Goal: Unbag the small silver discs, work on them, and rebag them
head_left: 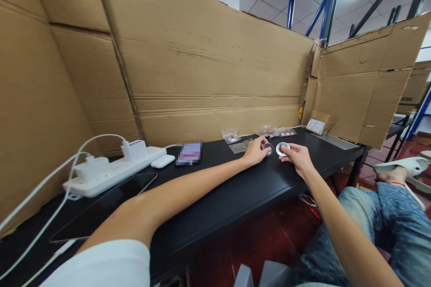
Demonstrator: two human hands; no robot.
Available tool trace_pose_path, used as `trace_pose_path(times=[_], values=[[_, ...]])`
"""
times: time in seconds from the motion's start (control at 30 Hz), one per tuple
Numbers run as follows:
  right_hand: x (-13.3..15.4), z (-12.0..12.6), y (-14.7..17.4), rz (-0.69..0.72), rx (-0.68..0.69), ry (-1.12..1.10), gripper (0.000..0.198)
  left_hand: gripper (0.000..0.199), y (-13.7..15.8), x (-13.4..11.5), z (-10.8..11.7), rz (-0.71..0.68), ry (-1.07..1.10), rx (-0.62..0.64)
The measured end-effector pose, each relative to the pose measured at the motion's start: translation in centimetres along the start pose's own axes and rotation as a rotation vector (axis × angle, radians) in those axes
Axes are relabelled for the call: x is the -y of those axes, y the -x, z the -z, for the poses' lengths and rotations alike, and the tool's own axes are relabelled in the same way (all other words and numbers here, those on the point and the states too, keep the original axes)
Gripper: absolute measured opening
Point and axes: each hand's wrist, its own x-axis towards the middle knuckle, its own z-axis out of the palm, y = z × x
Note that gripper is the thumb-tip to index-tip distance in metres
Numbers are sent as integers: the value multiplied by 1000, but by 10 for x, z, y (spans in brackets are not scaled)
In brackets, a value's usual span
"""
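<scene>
Over the black table, my left hand (256,151) is closed around the edge of a small round metal ring (268,145). To its right, my right hand (298,158) pinches a shiny silver disc-like ring (281,144) between thumb and fingers. The two round pieces are held close together, with a narrow gap between them. Behind my left hand lies a flat clear plastic bag (238,147). Farther back sit a small clear bag with red and silver parts (230,136) and several more such bags (276,132) in a row.
A white power strip (117,171) with plugs and cables, a white case (163,161), a lit phone (189,153) and a dark tablet (107,208) occupy the left. Cardboard walls (215,63) enclose the table. A labelled brown package (318,123) stands back right. Another person's jeans-clad leg (390,219) is at right.
</scene>
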Motion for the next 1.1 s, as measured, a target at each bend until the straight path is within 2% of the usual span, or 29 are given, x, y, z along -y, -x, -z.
trace_pose_path(times=[0.1, 0.2, 0.33, 0.47, 0.63, 0.87, 1.03, 1.1], values=[[-7, 1, -5, 59, -47, 66, 37, 11, -1, -1, -8, 146, 244, 36], [-12, 2, -9, 129, -66, 189, 37, 11, -1, -4, -13, 247, 397, 55], [-11, 0, -8, 258, 6, 412, 33, 15, 0, -12, -14, 303, 544, 57], [-5, -2, -3, 319, 38, 560, 25, 20, 2, -18, -15, 332, 780, 141], [-2, -2, -1, 314, 65, 492, 29, 14, 5, -16, -15, 313, 961, 190], [-2, 1, 1, 232, 101, 293, 40, 14, 5, -17, -9, 380, 1094, 210], [1, 0, 4, 182, 128, 214, 43, 37, 4, -14, -6, 360, 1151, 239], [3, 0, 5, 169, 136, 195, 45, 39, 3, -12, -6, 348, 1154, 255]])
